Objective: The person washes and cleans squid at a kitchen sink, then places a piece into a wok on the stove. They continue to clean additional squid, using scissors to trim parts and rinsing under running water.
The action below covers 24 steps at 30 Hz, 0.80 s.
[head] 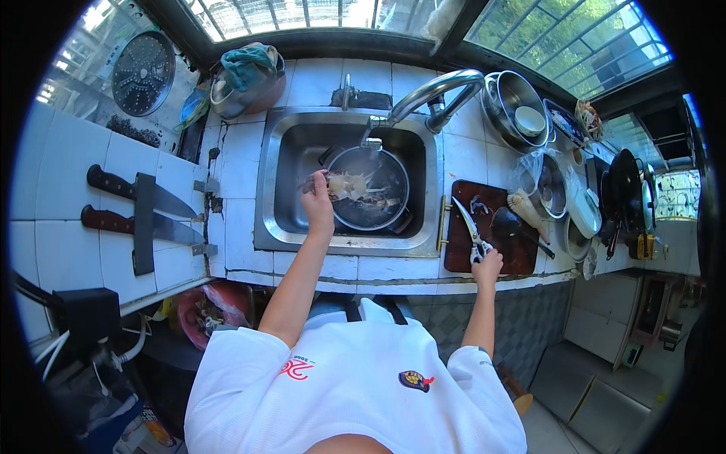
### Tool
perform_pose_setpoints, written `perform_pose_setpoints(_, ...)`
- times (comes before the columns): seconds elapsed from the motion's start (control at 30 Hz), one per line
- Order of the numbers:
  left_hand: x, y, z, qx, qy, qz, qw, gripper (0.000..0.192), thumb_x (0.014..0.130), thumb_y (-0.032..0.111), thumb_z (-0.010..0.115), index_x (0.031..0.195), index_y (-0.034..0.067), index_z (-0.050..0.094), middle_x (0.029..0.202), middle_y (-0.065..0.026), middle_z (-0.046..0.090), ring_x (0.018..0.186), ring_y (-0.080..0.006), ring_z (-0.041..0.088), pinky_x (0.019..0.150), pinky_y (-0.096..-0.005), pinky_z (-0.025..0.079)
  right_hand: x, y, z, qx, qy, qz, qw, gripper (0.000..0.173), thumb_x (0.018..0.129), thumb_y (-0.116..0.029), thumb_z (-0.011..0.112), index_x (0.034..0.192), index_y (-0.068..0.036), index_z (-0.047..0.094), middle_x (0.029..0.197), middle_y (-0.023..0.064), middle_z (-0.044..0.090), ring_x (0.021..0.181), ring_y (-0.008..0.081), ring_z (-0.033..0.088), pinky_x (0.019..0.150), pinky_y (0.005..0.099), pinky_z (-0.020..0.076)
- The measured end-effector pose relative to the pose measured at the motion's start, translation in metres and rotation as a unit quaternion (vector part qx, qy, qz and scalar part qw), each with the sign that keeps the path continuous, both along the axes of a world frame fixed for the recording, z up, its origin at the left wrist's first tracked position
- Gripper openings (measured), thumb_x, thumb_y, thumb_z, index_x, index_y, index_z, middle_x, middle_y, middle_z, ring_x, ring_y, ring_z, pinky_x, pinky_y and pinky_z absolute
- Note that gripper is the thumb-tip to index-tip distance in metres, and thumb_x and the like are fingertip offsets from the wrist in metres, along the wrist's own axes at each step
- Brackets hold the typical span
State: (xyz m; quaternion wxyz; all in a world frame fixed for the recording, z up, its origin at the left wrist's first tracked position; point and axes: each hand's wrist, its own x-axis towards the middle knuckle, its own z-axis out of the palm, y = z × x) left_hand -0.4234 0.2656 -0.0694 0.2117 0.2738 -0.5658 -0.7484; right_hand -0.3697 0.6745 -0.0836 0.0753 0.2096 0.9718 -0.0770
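Note:
My left hand (319,205) is over the stainless-steel sink (292,224), gripping a pale crustacean (347,186) with thin legs; its exact kind is unclear. Beneath it, a round metal pot (391,210) sits in the basin, holding water and some darker pieces. The faucet's spout (372,142) is above the pot's far rim. To the right, my right hand (489,265) has its fingers on the handles of kitchen shears (468,224). The blades lie spread over a dark red-brown cutting board (459,258). A small dark scrap (480,204) and a dark-bladed knife (513,222) are also on the board.
Two knives (144,190) are in a wall rack at left. A pot draped with a green cloth (244,67) stands at the back left. Nested metal basins (499,125), a brush (524,207) and a bowl of food (550,184) line the right side. Below left is a red waste bin (190,309).

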Motion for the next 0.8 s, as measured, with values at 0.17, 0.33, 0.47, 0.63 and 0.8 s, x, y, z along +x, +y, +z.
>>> perform_pose_setpoints(0.17, 0.004, 0.015, 0.019, 0.001, 0.032, 0.014, 0.999, 0.036, 0.097, 0.037, 0.05, 0.098, 0.003, 0.062, 0.09, -0.0034, 0.061, 0.082, -0.0103, 0.056, 0.074, -0.0249, 0.046, -0.002, 0.012, 0.002, -0.062, 0.063, 0.121, 0.989, 0.026, 0.067, -0.008, 0.064, 0.089, 0.001, 0.053, 0.084, 0.0192, 0.06, 0.08, 0.0377, 0.06, 0.074, 0.0437, 0.0487)
perform_pose_setpoints(0.33, 0.013, 0.038, 0.046, -0.015, 0.008, 0.072, 0.997, 0.036, 0.099, 0.037, 0.047, 0.096, 0.003, 0.061, 0.088, -0.0015, 0.059, 0.08, -0.0083, 0.054, 0.072, -0.0234, 0.044, -0.009, -0.028, 0.049, -0.559, 0.002, -0.012, 0.829, 0.037, 0.069, -0.016, 0.075, 0.092, 0.0, 0.051, 0.071, 0.0053, 0.057, 0.063, 0.0135, 0.056, 0.058, 0.0293, 0.0461)
perform_pose_setpoints(0.47, 0.015, 0.052, 0.068, -0.044, 0.04, 0.158, 0.986, 0.036, 0.1, 0.034, 0.045, 0.095, 0.002, 0.061, 0.087, -0.0023, 0.058, 0.078, -0.0091, 0.054, 0.071, -0.0238, 0.045, -0.005, -0.074, 0.12, -0.426, -0.034, 0.216, 0.878, 0.054, 0.065, -0.028, 0.084, 0.096, -0.001, 0.049, 0.074, 0.0068, 0.057, 0.066, 0.0175, 0.055, 0.061, 0.0314, 0.0464)
perform_pose_setpoints(0.63, 0.021, 0.059, 0.086, -0.053, 0.05, 0.208, 0.975, 0.037, 0.1, 0.034, 0.045, 0.096, 0.0, 0.06, 0.089, -0.0038, 0.059, 0.079, -0.0103, 0.055, 0.072, -0.0241, 0.046, -0.011, -0.108, 0.159, -0.302, -0.083, 0.273, 0.91, 0.067, 0.061, -0.042, 0.085, 0.1, -0.002, 0.049, 0.075, 0.0096, 0.056, 0.069, 0.0236, 0.057, 0.064, 0.0337, 0.0469)
perform_pose_setpoints(0.8, 0.026, 0.057, 0.096, -0.032, 0.079, 0.232, 0.969, 0.038, 0.1, 0.034, 0.045, 0.096, 0.0, 0.06, 0.09, -0.0044, 0.059, 0.08, -0.0108, 0.056, 0.072, -0.0248, 0.046, -0.009, -0.103, 0.163, -0.289, -0.043, 0.303, 0.907, 0.066, 0.063, -0.045, 0.084, 0.099, -0.002, 0.049, 0.072, 0.009, 0.056, 0.067, 0.0241, 0.058, 0.061, 0.0336, 0.046)
